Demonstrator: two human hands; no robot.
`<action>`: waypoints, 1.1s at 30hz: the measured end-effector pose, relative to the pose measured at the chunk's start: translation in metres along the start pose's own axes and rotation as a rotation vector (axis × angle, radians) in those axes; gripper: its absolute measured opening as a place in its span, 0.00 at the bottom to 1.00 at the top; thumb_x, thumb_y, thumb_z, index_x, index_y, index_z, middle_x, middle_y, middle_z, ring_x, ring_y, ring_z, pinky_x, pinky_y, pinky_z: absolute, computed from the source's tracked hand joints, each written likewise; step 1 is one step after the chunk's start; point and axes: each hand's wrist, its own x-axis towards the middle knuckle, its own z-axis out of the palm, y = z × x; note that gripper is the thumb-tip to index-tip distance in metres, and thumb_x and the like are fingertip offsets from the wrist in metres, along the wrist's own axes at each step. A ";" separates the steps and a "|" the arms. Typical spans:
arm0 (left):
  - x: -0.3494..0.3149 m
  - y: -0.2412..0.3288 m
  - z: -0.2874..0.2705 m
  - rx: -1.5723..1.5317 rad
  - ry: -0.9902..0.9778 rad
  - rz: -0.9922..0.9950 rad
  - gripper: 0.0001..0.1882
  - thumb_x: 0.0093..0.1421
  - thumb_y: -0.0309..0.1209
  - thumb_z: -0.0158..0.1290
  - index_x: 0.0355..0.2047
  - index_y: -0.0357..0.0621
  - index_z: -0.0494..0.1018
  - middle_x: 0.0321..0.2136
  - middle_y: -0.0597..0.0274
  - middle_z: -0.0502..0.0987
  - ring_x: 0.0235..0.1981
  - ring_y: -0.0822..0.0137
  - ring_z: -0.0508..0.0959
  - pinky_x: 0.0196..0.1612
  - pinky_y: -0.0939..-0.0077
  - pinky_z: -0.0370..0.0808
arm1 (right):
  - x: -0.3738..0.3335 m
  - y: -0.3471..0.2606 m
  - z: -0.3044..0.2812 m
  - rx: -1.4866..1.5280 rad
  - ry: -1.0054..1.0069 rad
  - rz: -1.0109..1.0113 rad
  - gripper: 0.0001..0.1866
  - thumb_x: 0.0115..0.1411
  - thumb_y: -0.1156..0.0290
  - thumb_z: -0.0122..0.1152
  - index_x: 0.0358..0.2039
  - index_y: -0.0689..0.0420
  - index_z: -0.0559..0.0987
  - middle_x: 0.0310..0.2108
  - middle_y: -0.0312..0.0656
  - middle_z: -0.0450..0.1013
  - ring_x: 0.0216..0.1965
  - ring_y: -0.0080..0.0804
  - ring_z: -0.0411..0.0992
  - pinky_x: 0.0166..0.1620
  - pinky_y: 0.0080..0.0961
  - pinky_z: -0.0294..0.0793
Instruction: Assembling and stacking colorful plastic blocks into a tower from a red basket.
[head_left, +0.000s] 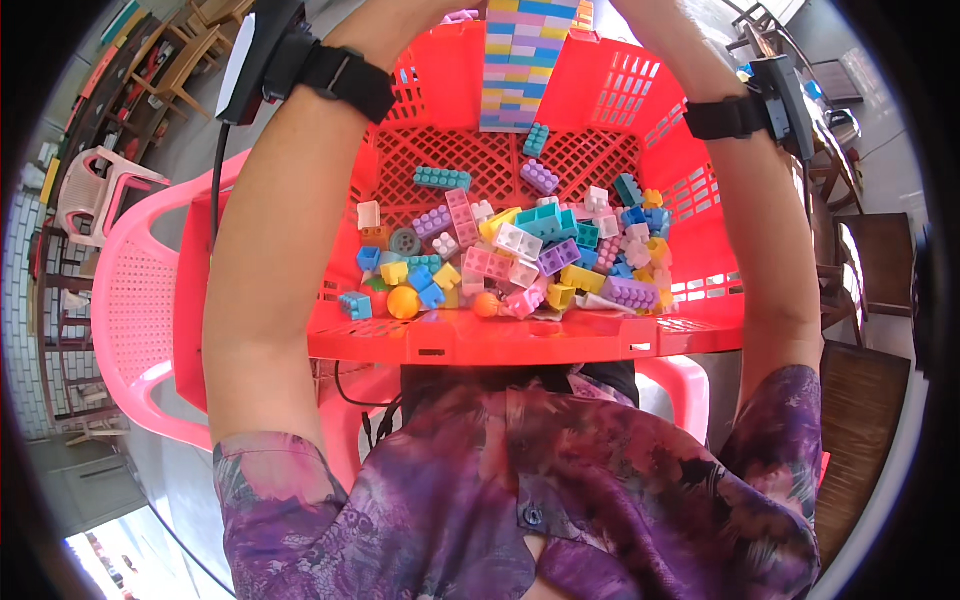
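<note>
Both my arms stretch forward on either side of a red plastic basket (480, 342), and my hands run out past the upper edge of the picture. Between them stands a tall tower of toy building blocks (515, 65) in yellow, blue, pink and lilac layers, its top cut off. Whether my fingers touch it is hidden. Loose blocks lie heaped in the basket's near part, among them a white block (519, 240), a purple block (630, 293) and a pink block (488, 263). Close to the tower's foot lie a teal block (536, 139) and a purple block (539, 177).
A pink plastic chair (150, 215) stands at the left, with another pale pink chair (95, 195) beyond it. Wooden furniture (870, 265) lines the right side. A black cable (217, 190) hangs from the device (262, 60) strapped on my left arm.
</note>
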 end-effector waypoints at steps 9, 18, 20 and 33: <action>-0.101 -0.020 0.045 0.522 -0.061 -0.452 0.40 0.49 0.38 0.61 0.55 0.34 0.53 0.36 0.47 0.76 0.39 0.58 0.78 0.44 0.65 0.73 | -0.030 -0.007 -0.018 0.038 -0.025 0.068 0.26 0.59 0.77 0.53 0.58 0.61 0.58 0.50 0.42 0.66 0.52 0.27 0.64 0.55 0.28 0.65; -0.117 -0.019 0.061 0.326 -0.018 -0.615 0.35 0.50 0.35 0.58 0.52 0.31 0.54 0.32 0.51 0.76 0.36 0.60 0.77 0.40 0.68 0.72 | -0.044 -0.004 -0.029 0.085 0.029 0.097 0.24 0.59 0.76 0.54 0.55 0.62 0.60 0.46 0.39 0.67 0.47 0.23 0.66 0.50 0.23 0.67; -0.117 -0.017 0.064 0.421 -0.005 -0.618 0.31 0.52 0.34 0.58 0.50 0.32 0.56 0.31 0.55 0.75 0.34 0.65 0.76 0.38 0.71 0.72 | -0.048 0.001 -0.025 0.109 0.008 0.071 0.24 0.59 0.76 0.54 0.55 0.61 0.60 0.46 0.39 0.67 0.46 0.23 0.66 0.49 0.22 0.68; -0.160 -0.018 0.116 0.684 -0.546 0.005 0.13 0.50 0.30 0.56 0.36 0.44 0.70 0.32 0.58 0.70 0.34 0.56 0.75 0.35 0.63 0.74 | -0.043 -0.019 -0.020 0.123 0.049 0.197 0.29 0.55 0.81 0.55 0.56 0.59 0.58 0.45 0.40 0.68 0.46 0.24 0.68 0.48 0.23 0.70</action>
